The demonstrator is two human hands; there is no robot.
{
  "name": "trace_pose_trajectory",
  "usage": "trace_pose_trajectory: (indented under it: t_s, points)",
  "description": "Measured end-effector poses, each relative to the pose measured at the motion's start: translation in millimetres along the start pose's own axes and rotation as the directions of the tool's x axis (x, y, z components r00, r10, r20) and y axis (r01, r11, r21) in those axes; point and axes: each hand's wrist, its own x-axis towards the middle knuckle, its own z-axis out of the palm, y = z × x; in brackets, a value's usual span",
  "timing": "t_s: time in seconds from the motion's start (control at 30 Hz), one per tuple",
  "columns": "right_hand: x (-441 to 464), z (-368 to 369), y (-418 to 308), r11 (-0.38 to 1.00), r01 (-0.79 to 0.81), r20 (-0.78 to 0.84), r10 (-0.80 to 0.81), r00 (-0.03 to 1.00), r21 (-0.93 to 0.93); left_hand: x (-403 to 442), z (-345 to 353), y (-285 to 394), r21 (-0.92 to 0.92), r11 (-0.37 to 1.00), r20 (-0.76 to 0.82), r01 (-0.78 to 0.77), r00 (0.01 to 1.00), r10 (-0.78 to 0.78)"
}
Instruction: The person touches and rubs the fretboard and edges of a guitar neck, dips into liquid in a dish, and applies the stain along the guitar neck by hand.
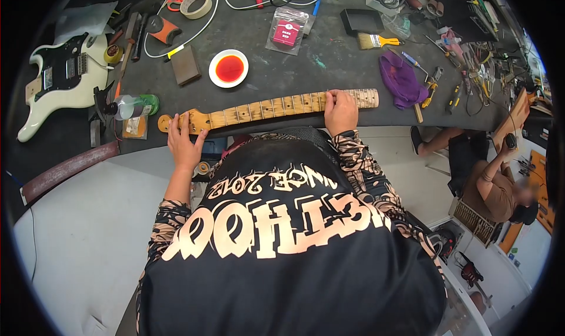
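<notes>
A wooden guitar neck (265, 108) with dark frets and dot inlays lies across the bench near its front edge, headstock to the left. My left hand (186, 146) rests on the headstock, fingers spread apart. Toward the neck's right end, my right hand (341, 113) has its fingers together over the fretboard, gripping the neck. Behind the neck stands a white dish (215, 81) of red liquid (229, 68). A clear pouch with a dark red label (286, 32) lies farther back.
A white guitar body (59, 94) and a green-based bottle (136, 107) are at left, beside a dark block (186, 65). A brush (376, 40), purple cloth (401, 80) and scattered tools are at right. Another person (494, 189) sits at far right.
</notes>
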Motion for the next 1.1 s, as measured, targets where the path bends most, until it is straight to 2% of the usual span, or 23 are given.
trace_pose_trajectory:
  t_s: [0.13, 0.27, 0.33, 0.47, 0.53, 0.6, 0.67, 0.7, 0.87, 0.97, 1.1]
  points:
    - [4, -1, -5, 0.996, -0.088, -0.013, 0.088, 0.996, 0.002, -1, 0, 1, -0.008, 1.000, -0.014, 0.004, 1.000, -0.004]
    - [5, 1, -3, 1.000, -0.007, -0.009, 0.007, 1.000, -0.011, 0, 2, 0, -0.001, 1.000, -0.021, -0.004, 1.000, 0.004]
    - [6, 2, -2, 0.996, -0.086, -0.031, 0.085, 0.996, -0.036, -1, -1, 0, 0.013, 1.000, -0.014, -0.011, 1.000, 0.011]
    - [6, -1, -4, 0.999, -0.049, 0.018, 0.049, 0.999, -0.003, 0, 3, 0, -0.008, 1.000, -0.032, -0.018, 0.999, 0.017]
    - [9, 0, -2, 0.991, -0.121, -0.026, 0.120, 0.992, -0.053, -1, 0, 0, -0.015, 1.000, -0.037, -0.014, 0.999, 0.014]
    - [5, 2, -7, 0.996, -0.068, -0.040, 0.065, 0.997, -0.059, -1, -1, -2, -0.004, 1.000, -0.032, -0.016, 0.999, 0.016]
    - [7, -3, -10, 0.997, -0.072, 0.011, 0.072, 0.997, 0.002, 0, 2, 0, -0.005, 1.000, -0.031, -0.019, 0.999, 0.019]
    - [8, -4, -10, 0.990, -0.138, -0.010, 0.137, 0.990, -0.041, 0, 2, 0, 0.000, 1.000, -0.028, -0.020, 0.999, 0.020]
    - [8, -3, -5, 0.999, -0.045, 0.030, 0.045, 0.999, -0.017, 2, 1, 0, 0.004, 1.000, -0.020, -0.018, 1.000, 0.018]
    - [7, -2, -2, 0.991, -0.109, -0.042, 0.106, 0.994, -0.078, -1, 1, -4, 0.002, 1.000, -0.019, -0.010, 1.000, 0.010]
    - [0, -5, -7, 0.987, -0.146, 0.015, 0.148, 0.989, -0.068, 1, 2, -2, 0.006, 1.000, -0.031, -0.017, 0.999, 0.018]
